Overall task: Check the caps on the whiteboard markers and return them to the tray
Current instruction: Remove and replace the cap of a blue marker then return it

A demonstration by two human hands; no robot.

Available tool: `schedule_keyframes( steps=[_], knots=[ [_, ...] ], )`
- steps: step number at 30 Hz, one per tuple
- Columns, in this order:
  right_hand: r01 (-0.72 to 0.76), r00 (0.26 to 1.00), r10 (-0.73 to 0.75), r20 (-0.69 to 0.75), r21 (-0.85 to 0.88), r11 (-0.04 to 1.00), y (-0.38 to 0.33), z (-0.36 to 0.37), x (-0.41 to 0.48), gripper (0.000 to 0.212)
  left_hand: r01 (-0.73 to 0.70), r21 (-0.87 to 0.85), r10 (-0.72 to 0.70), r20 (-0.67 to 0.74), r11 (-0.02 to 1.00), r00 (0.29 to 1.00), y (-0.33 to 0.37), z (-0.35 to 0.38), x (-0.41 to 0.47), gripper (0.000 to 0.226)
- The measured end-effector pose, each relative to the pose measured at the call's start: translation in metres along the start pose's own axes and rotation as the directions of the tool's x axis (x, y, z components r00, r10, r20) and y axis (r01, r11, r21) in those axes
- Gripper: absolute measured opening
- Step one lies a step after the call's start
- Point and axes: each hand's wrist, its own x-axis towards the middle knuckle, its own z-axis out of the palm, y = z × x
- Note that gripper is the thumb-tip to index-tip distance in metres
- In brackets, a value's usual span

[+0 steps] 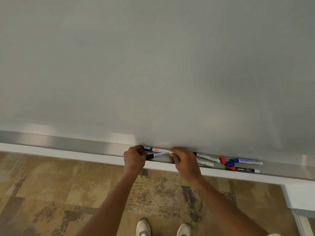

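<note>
Item: slim white blue-capped whiteboard marker, over the long brushed-metal tray. Our left hand pinches its cap, our right hand its barrel end. Risk, we judge: knocking the black-capped white marker beneath off the ledge.

The tray ran along the foot of the whiteboard, above the floor. Both hands met over its middle: the left hand at one end of a marker, the right hand at the other, a second marker just below. Right of the hands, more markers lay in the tray. Two shoes stood on the floor below
</note>
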Motion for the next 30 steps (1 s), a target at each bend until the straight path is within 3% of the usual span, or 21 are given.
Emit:
schedule_keyframes(
  steps=[10, 17, 30],
  knots=[
    [0.037, 0.999, -0.037, 0.003, -0.044, 0.998, 0.004, 0.001, -0.005, 0.022, -0.058, 0.041, 0.058, -0.005, 0.997, 0.998, 0.005, -0.001, -0.003, 0.018],
    [0.093, 0.995, -0.09, 0.029, -0.096, 0.991, 0.003, 0.001, -0.001, 0.02, -0.044, 0.014, 0.043, 0.01, 0.999, 0.999, 0.005, 0.0, -0.006, 0.028],
    [0.007, 0.993, -0.008, 0.115, 0.005, 1.0, 0.009, 0.0, -0.009, 0.023, -0.014, -0.006, 0.014, 0.061, 1.0, 0.998, 0.002, -0.005, -0.004, 0.039]
  ],
)
